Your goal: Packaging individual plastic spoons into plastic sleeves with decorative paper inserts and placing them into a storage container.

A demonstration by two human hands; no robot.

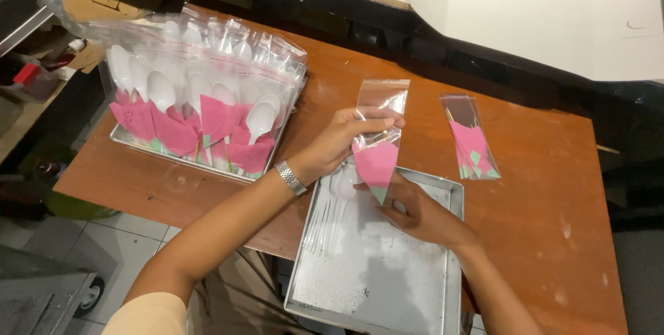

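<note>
metal tray (415, 286): white plastic spoons (332, 210) at its left edge | right hand (418, 214) and left hand (339, 143) both pinch a clear sleeve (379, 134) (pink napkin inside, perhaps cutlery too) above the tray | far tray (173, 159): filled sleeves, spoons and napkins

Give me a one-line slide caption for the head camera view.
Both hands, left hand and right hand, hold a clear sleeve with pink napkin above a metal tray.
</note>
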